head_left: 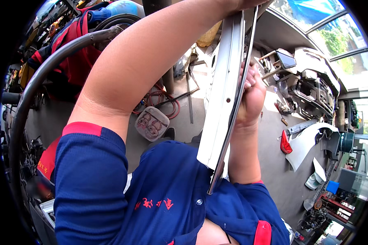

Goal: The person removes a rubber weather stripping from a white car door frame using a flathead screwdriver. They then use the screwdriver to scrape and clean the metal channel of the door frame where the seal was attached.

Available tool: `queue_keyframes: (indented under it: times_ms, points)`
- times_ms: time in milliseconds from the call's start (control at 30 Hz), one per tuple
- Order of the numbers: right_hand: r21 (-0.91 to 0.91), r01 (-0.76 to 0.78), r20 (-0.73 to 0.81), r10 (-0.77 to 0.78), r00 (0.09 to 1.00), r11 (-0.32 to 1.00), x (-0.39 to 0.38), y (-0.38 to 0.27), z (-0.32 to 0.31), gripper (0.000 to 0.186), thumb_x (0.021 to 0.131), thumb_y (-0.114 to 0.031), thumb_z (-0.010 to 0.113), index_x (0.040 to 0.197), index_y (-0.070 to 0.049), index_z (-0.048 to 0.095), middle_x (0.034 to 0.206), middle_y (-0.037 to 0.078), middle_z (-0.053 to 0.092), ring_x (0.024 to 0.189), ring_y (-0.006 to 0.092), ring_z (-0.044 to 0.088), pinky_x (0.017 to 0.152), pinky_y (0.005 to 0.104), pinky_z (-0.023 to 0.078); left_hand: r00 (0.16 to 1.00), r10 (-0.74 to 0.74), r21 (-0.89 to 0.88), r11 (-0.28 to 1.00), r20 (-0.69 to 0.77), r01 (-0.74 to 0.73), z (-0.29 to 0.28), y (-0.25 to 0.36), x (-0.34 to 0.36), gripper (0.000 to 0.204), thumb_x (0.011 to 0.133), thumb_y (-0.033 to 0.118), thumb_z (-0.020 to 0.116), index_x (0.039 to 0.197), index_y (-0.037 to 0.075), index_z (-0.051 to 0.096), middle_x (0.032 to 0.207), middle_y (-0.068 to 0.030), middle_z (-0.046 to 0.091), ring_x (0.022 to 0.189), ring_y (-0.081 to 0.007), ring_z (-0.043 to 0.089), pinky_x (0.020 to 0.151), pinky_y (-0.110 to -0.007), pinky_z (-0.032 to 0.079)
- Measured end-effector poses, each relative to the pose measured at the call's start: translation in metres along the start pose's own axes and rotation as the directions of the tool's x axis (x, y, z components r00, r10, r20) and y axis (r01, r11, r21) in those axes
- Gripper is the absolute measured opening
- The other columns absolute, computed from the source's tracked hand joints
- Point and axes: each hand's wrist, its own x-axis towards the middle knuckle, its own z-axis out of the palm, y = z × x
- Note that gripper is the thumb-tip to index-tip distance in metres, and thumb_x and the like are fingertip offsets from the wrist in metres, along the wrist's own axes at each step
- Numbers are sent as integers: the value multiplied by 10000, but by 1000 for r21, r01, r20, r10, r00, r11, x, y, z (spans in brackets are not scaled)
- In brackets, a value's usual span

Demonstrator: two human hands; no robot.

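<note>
A long white painted car panel (221,98), seen edge-on, stands in front of my chest. A thin black trim strip (235,110) runs along its right edge and reaches below the panel's lower end. My right hand (251,96) is closed beside this edge, its fingers curled in against the black strip; the panel partly hides them. My left arm stretches up across the view to the panel's top. Only a sliver of my left hand (249,4) shows at the upper rim, with its fingers out of sight.
A curved dark metal tube (39,75) arches on the left. A small patterned stool (152,123) and red hoses (167,98) are on the floor. To the right lie a white fender (308,145), a red lamp (285,142) and a car front end (317,81). Another person's red sleeve (49,157) shows at left.
</note>
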Motion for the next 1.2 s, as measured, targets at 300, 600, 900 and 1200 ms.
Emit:
queue_keyframes:
  times_ms: [300,600,900,1200]
  points:
    - [25,-1,-19,1,1000,1000,-2,-1,24,244,1111,-277,412,954,-103,480,754,-51,445,616,34,459,599,191,490,990,139,28,990,-23,-138,3,-8,21,406,762,278,530,996,-3,704,1002,-200,705,955,-309,666,844,-382,499]
    - [78,-56,59,51,997,995,2,-7,34,221,1111,-271,410,1043,-82,504,751,-54,432,610,31,446,597,198,491,981,192,-3,981,26,-192,3,-4,15,451,743,262,542,1072,-2,701,1075,-213,700,1038,-316,658,906,-365,492]
    - [-106,25,101,-15,995,994,4,-14,29,225,1107,-275,423,1016,-82,492,742,-56,434,608,35,453,601,185,496,980,187,-58,981,70,-183,-14,11,-8,388,724,200,535,1006,-4,705,938,-180,703,868,-281,679,730,-373,530]
    - [-19,-59,123,61,991,998,4,-6,30,215,1107,-253,418,986,-98,507,700,-64,448,595,40,457,589,178,489,987,158,-31,987,18,-158,-11,-1,3,384,746,221,537,1009,-2,706,946,-178,703,876,-279,677,739,-378,525]
